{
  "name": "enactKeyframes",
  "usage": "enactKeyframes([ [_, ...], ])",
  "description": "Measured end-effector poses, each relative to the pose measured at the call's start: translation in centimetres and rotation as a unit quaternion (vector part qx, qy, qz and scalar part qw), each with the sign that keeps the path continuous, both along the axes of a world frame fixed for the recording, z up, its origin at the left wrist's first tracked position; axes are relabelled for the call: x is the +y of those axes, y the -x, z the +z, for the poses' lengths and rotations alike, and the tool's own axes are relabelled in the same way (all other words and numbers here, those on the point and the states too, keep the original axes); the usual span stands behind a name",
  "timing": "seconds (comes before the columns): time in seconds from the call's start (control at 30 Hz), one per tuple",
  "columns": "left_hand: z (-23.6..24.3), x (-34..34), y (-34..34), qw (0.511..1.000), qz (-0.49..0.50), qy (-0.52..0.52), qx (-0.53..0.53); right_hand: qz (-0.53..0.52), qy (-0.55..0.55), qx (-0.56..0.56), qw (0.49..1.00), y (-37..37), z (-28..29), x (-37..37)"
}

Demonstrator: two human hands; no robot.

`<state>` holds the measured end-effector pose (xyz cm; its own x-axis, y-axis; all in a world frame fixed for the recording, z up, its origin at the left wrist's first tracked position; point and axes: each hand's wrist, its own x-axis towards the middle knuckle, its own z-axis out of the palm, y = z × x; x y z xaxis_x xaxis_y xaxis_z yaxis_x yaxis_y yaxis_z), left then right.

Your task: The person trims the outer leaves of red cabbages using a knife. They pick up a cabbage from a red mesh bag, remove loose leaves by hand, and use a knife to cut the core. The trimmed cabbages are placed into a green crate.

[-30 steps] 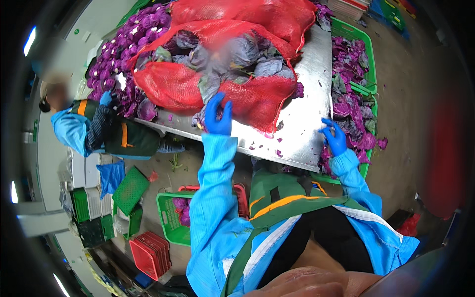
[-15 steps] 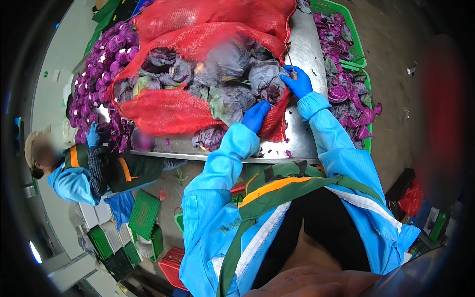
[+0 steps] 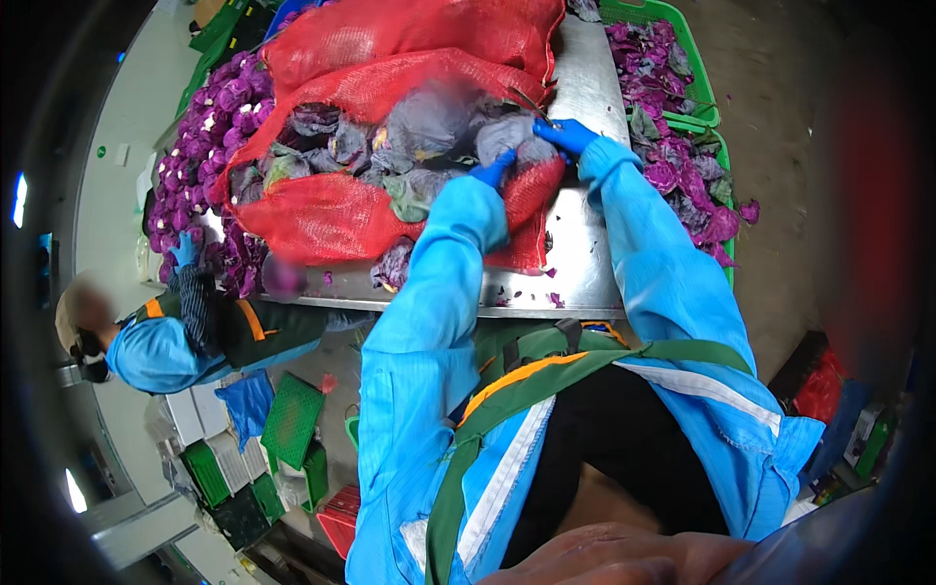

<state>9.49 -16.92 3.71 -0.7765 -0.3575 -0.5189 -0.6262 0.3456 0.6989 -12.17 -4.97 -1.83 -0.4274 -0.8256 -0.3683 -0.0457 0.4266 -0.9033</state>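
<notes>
A red mesh sack [image 3: 322, 216] lies torn open on the metal table, full of red cabbages with dull grey-purple outer leaves. At its right end, my left hand [image 3: 494, 171] in a blue glove holds a red cabbage [image 3: 505, 136] from the near side, fingers pressed to its leaves. My right hand [image 3: 567, 136], also gloved in blue, is closed round a knife [image 3: 531, 103] at the cabbage's right side. The blade points up and left over the cabbage. Part of the knife's handle is hidden in the hand. A loose cabbage [image 3: 392, 263] lies at the sack's near edge.
More red sacks [image 3: 409, 29] lie behind. Trimmed purple cabbages [image 3: 210, 146] are heaped at the left, where a co-worker [image 3: 175, 331] reaches in. Green crates [image 3: 704, 73] of purple leaves stand right of the metal table [image 3: 595, 244]. Crates [image 3: 292, 419] are stacked at lower left.
Both my hands have moved up and left, the left now against the cabbage. The knife has tilted leftward over it. The sack's right edge has shifted slightly left in view.
</notes>
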Motion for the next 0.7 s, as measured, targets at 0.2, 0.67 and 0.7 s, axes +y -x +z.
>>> enactKeyframes([
  [0.2, 1.0, 9.6, -4.5, 0.849, 0.346, -0.084, 0.389, -0.040, 0.184, -0.018, 0.982, -9.2, 11.6, 8.6],
  [0.67, 1.2, 18.0, -0.3, 0.934, 0.121, 0.029, 0.334, -0.249, 0.081, -0.120, 0.958, -12.4, 4.0, 23.7],
  [0.7, 0.2, 19.1, -0.2, 0.943, 0.055, 0.081, 0.317, -0.245, 0.042, -0.099, 0.964, -12.4, 3.9, 24.3],
])
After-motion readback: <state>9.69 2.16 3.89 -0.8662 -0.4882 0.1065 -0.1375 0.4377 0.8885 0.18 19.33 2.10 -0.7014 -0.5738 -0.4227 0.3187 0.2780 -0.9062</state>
